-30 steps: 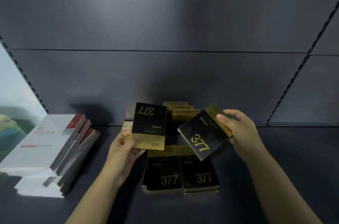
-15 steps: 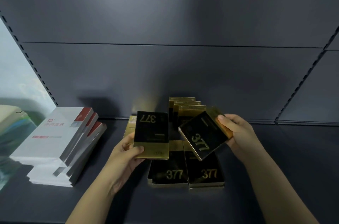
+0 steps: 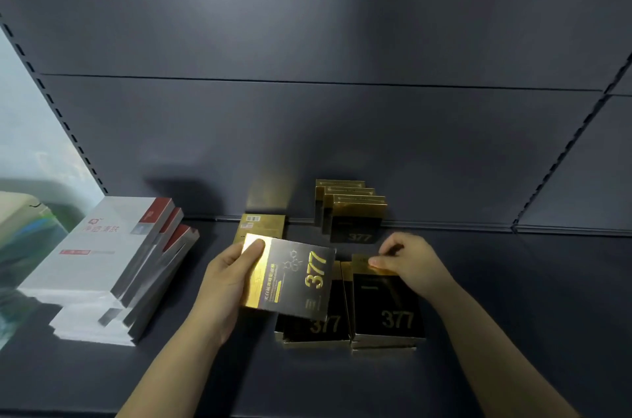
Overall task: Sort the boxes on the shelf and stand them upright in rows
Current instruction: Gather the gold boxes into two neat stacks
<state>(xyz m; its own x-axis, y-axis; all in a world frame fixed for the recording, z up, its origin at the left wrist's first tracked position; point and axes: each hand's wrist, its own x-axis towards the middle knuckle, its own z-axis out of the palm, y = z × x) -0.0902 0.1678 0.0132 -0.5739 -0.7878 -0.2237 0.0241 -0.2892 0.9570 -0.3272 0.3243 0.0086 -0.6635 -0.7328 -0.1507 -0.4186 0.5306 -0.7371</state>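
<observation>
My left hand (image 3: 227,281) holds a black-and-gold "377" box (image 3: 294,279) turned sideways above the shelf. My right hand (image 3: 412,263) pinches the far gold edge of the top box of the right flat stack (image 3: 386,311). A second flat stack of 377 boxes (image 3: 314,327) lies beside it, partly hidden by the held box. Three 377 boxes stand upright in a row (image 3: 352,212) against the back wall. One gold box (image 3: 261,226) lies flat behind my left hand.
A leaning pile of white boxes with red corners (image 3: 113,263) lies at the left on the dark shelf (image 3: 513,298). The back panel (image 3: 307,127) rises right behind the upright row. At the far left edge sit pale and green objects (image 3: 20,233).
My left hand has turned its box sideways and lowered it. The box from my right hand now lies on the right stack, with the fingers on its far edge.
</observation>
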